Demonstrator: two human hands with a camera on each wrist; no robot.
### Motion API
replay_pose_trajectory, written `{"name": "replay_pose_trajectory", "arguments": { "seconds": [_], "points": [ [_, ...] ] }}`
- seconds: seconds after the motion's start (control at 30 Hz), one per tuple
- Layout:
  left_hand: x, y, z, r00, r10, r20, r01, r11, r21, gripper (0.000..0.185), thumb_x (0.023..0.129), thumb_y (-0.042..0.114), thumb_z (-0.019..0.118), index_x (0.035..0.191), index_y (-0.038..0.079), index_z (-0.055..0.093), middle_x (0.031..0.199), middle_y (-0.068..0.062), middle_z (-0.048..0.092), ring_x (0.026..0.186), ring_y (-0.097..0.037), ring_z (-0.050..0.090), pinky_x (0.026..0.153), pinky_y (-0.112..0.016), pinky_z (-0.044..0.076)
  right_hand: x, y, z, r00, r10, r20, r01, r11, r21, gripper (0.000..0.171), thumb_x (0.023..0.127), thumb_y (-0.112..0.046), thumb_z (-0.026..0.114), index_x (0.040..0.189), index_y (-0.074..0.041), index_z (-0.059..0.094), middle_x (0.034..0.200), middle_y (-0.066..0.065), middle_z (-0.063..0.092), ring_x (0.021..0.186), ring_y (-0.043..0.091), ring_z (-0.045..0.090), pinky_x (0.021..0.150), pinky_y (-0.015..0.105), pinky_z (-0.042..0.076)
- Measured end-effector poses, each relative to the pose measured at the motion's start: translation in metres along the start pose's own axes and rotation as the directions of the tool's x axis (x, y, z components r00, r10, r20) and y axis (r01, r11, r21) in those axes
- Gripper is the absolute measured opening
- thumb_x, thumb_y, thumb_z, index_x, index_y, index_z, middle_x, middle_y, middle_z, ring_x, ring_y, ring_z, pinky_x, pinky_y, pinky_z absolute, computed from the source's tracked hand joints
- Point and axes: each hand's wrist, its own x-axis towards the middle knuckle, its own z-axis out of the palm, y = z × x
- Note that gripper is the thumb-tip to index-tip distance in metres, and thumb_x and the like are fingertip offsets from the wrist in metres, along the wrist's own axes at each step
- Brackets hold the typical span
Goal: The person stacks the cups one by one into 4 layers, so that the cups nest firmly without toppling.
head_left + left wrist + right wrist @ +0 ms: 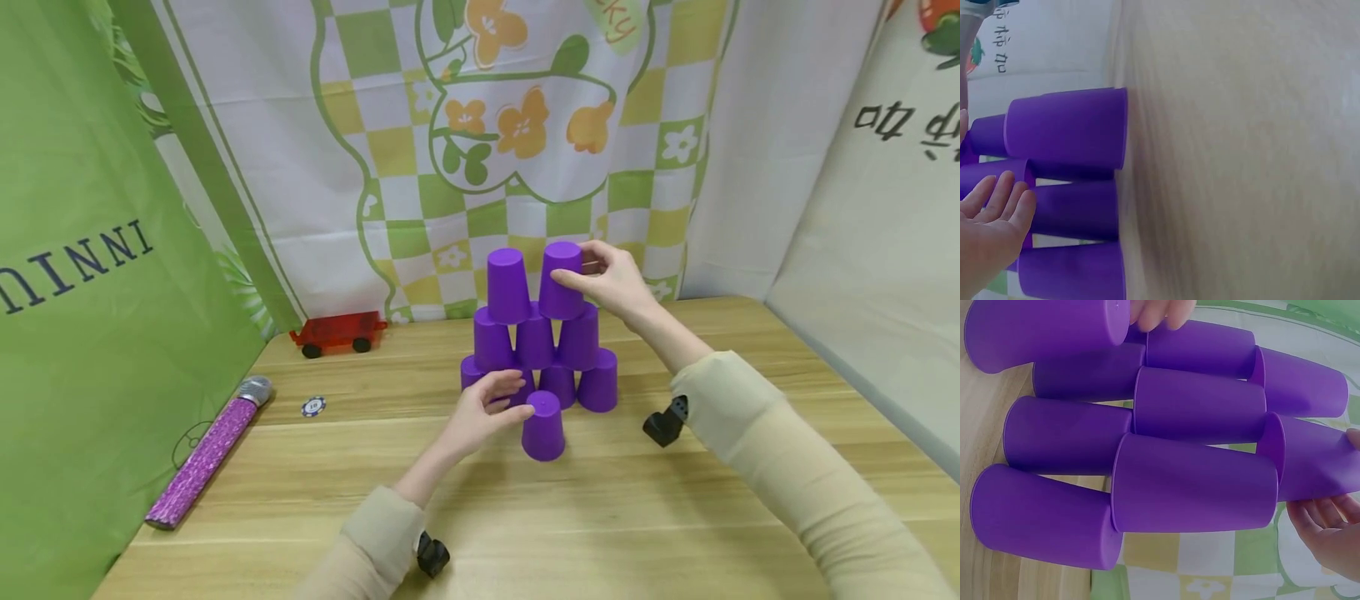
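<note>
From the head cam, my right hand (611, 279) is curling around the top-right purple cup (562, 279) of the pyramid (536, 342) on the wooden table (675, 517), while my left hand (487, 408) is resting loose-fingered beside the lone cup (543, 427) out front. Left wrist cam is showing flat fingers (997, 200) near the bottom cups (1075, 209) (pretty blurry). Right wrist cam: fingers (1325, 528) are gripping that top cup (1319, 459).

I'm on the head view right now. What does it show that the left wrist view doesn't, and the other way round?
Only the head view shows the right hand gripping a top cup, the glittery microphone, the red toy cart and the poker chip. Only the left wrist view shows the left hand's open palm up close, fingers straight. Both show the left hand beside the purple cup pyramid on the wooden table.
</note>
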Motion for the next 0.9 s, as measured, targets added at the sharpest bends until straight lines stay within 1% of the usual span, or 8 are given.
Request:
{"name": "replay_pose_trajectory", "arguments": {
  "seconds": [0.17, 0.27, 0.37, 0.53, 0.73, 0.9],
  "points": [
    [0.004, -0.007, 0.01, 1.0, -0.004, 0.021, 0.003, 1.0, 0.023, 0.056, 0.083, 0.011, 0.071, 0.131, -0.005, 0.047, 0.131, -0.026, 0.053, 0.124, -0.036, 0.051, 0.106, -0.042, 0.043, 0.001, 0.0, 0.003, 1.0, -0.001, -0.01, 0.001, 1.0, 0.0, 0.051, 0.084, -0.03, 0.07, 0.123, 0.0, 0.054, 0.12, 0.021, 0.06, 0.111, 0.031, 0.058, 0.085, 0.032, 0.052],
    [0.006, -0.01, 0.014, 0.999, -0.016, 0.027, 0.015, 0.999, 0.037, 0.058, 0.083, 0.013, 0.072, 0.132, -0.004, 0.046, 0.132, -0.025, 0.052, 0.123, -0.035, 0.052, 0.105, -0.038, 0.045, 0.002, 0.0, 0.003, 1.0, -0.001, -0.011, 0.001, 1.0, 0.001, 0.051, 0.084, -0.03, 0.07, 0.122, -0.001, 0.054, 0.12, 0.021, 0.06, 0.111, 0.031, 0.058, 0.085, 0.032, 0.052],
    [0.007, -0.011, 0.017, 0.999, -0.04, 0.033, 0.039, 0.999, 0.038, 0.061, 0.082, 0.012, 0.073, 0.134, -0.004, 0.045, 0.135, -0.025, 0.049, 0.123, -0.034, 0.052, 0.105, -0.037, 0.045, 0.002, 0.0, 0.004, 1.0, 0.002, -0.004, -0.002, 1.0, 0.004, 0.051, 0.084, -0.03, 0.07, 0.123, -0.001, 0.054, 0.12, 0.021, 0.06, 0.112, 0.031, 0.057, 0.087, 0.034, 0.052],
    [0.007, -0.013, 0.021, 0.997, -0.076, 0.028, 0.074, 0.995, 0.063, 0.064, 0.079, 0.011, 0.075, 0.134, -0.004, 0.045, 0.132, -0.021, 0.053, 0.12, -0.032, 0.054, 0.104, -0.037, 0.045, 0.001, 0.0, 0.005, 1.0, 0.003, 0.007, -0.003, 1.0, 0.006, 0.051, 0.084, -0.029, 0.069, 0.123, 0.0, 0.053, 0.121, 0.021, 0.059, 0.113, 0.031, 0.057, 0.089, 0.037, 0.051],
    [0.007, -0.012, 0.025, 0.997, -0.08, 0.02, 0.078, 0.992, 0.1, 0.065, 0.076, 0.008, 0.077, 0.132, -0.005, 0.047, 0.127, -0.021, 0.056, 0.117, -0.034, 0.056, 0.102, -0.038, 0.047, 0.001, 0.0, 0.005, 1.0, 0.002, 0.011, -0.002, 1.0, 0.005, 0.052, 0.084, -0.03, 0.07, 0.123, 0.0, 0.053, 0.121, 0.021, 0.059, 0.113, 0.032, 0.056, 0.093, 0.041, 0.049],
    [0.007, -0.012, 0.026, 0.997, -0.08, 0.002, 0.078, 0.987, 0.14, 0.061, 0.076, 0.008, 0.078, 0.128, -0.005, 0.05, 0.123, -0.02, 0.059, 0.114, -0.034, 0.058, 0.099, -0.039, 0.049, 0.0, 0.001, 0.006, 1.0, -0.001, 0.013, 0.0, 1.0, 0.006, 0.052, 0.084, -0.03, 0.07, 0.124, -0.001, 0.052, 0.122, 0.021, 0.059, 0.113, 0.032, 0.056, 0.094, 0.041, 0.049]
  ]
}}
